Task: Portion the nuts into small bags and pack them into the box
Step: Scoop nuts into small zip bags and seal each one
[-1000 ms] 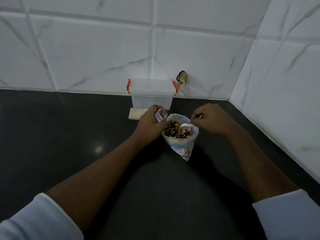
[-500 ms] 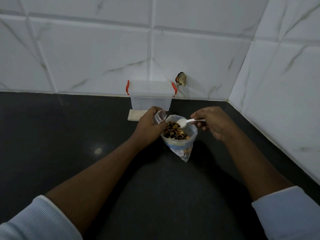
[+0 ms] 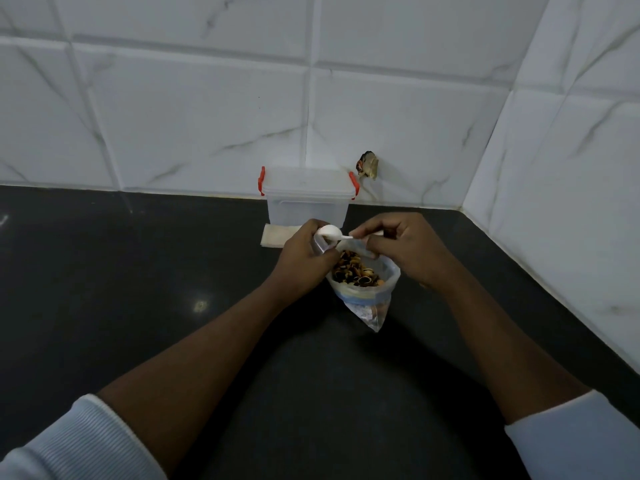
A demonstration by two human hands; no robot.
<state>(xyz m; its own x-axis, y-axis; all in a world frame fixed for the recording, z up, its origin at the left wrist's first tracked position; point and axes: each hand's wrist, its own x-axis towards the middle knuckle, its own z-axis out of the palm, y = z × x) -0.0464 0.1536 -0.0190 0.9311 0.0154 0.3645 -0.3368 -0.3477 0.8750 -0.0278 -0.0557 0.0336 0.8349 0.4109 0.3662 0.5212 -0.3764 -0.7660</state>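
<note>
Seen from the head, a dark countertop (image 3: pixel 138 306) ran into a corner of white marbled wall tiles (image 3: pixel 194 116). A lidded clear box (image 3: pixel 308 199) with red clips stood against the back wall, a folded white sheet (image 3: pixel 273 235) at its foot. In front, partly hiding it, the left hand (image 3: pixel 304 258) curled round a small clear bag (image 3: pixel 320 245); the right hand (image 3: pixel 405 251) pinched a white spoon (image 3: pixel 330 233) by its handle, above the open bag of nuts (image 3: pixel 363 292) on the counter
</note>
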